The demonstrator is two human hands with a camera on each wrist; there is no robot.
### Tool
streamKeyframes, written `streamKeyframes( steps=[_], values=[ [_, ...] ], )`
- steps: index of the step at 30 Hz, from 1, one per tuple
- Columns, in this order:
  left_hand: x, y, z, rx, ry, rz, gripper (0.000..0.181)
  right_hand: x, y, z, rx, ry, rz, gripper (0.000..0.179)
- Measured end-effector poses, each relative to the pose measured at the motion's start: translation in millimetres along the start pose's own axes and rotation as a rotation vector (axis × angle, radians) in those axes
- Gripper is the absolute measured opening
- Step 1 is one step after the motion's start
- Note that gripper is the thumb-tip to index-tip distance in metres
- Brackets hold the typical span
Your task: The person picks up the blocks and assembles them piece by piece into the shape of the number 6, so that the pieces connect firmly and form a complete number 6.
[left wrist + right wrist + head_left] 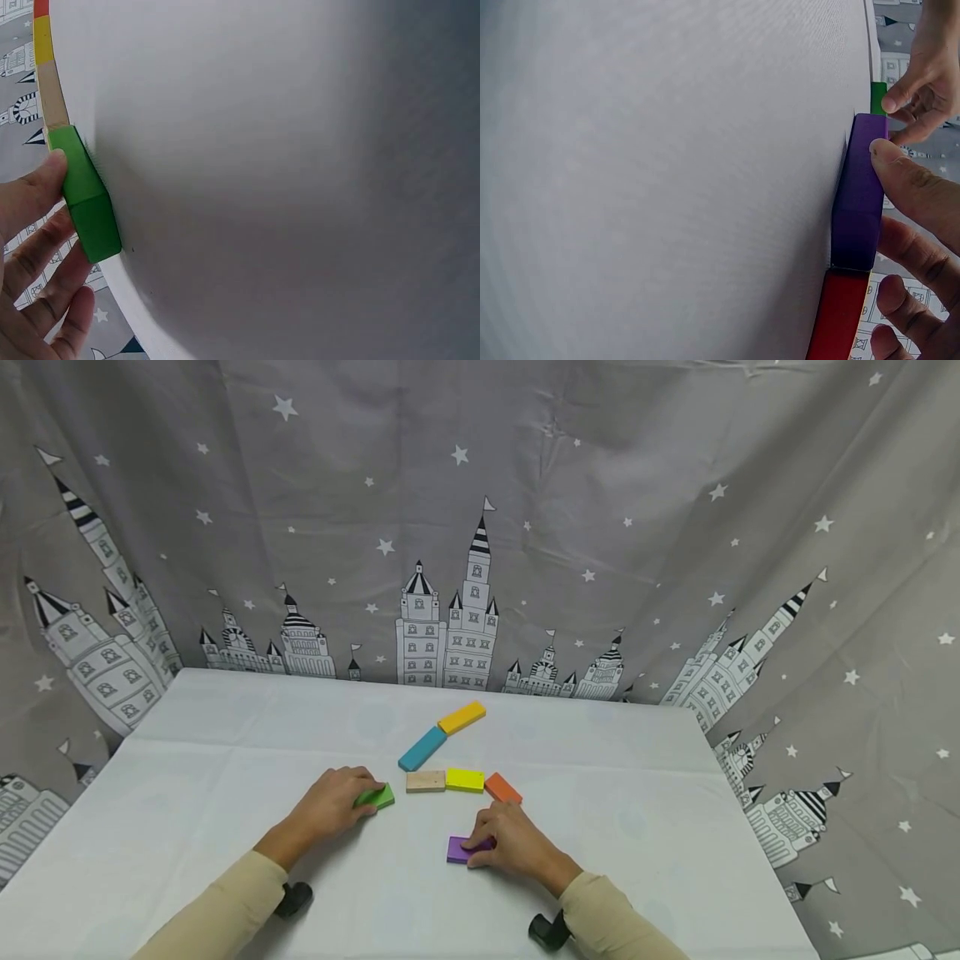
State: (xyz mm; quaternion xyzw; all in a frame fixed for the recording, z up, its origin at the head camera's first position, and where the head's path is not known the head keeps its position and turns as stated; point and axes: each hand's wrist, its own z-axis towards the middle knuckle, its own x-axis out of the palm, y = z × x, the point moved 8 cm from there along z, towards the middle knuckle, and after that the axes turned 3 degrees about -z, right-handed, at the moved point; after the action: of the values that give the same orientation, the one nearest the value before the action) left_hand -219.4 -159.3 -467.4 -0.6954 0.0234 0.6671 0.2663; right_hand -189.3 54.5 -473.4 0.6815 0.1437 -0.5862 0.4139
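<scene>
Between thumb and fingers, my left hand (328, 804) pinches a green block (382, 796) on the white table, left of the wooden row. My right hand (519, 842) grips a flat purple block (458, 850), nearer to me. In the left wrist view the thumb presses one side of the green block (81, 180). The right wrist view has the thumb on the purple block (859, 176), with a red block (840, 311) just past its end. Beyond the hands, a plain wood block (425, 782), a yellow block (465, 780) and an orange block (503, 787) form a row.
Behind that row, a blue block (422, 748) and an amber block (462, 717) lie end to end at a slant. A grey curtain (540, 468) printed with castles and stars hangs along the far edge of the white tabletop (600, 752).
</scene>
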Motion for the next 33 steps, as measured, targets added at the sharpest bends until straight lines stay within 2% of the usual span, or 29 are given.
streamKeyframes(
  steps=[6, 14, 28, 30, 33],
  values=[
    [-1.4, -1.1, 2.1, 0.014, -0.014, 0.014, 0.033, 1, -1, -0.2, 0.028, 0.024, 0.002, 0.023],
    [0.5, -2.2, 7.2, 0.050, -0.023, 0.066, 0.034, -1, 0, -0.3, 0.016, 0.013, -0.005, 0.023],
    [-4.5, -16.9, 7.3, 0.263, -0.104, 0.264, 0.029, 0, 0, -0.7, 0.015, 0.017, 0.009, 0.022],
    [-5.1, -18.2, 8.0, 0.280, -0.113, 0.274, 0.028, 0, 0, -0.7, 0.017, 0.020, 0.010, 0.022],
    [-5.1, -19.2, 10.4, 0.275, -0.107, 0.283, 0.027, 0, 0, -0.5, 0.015, 0.018, 0.009, 0.022]
  ],
)
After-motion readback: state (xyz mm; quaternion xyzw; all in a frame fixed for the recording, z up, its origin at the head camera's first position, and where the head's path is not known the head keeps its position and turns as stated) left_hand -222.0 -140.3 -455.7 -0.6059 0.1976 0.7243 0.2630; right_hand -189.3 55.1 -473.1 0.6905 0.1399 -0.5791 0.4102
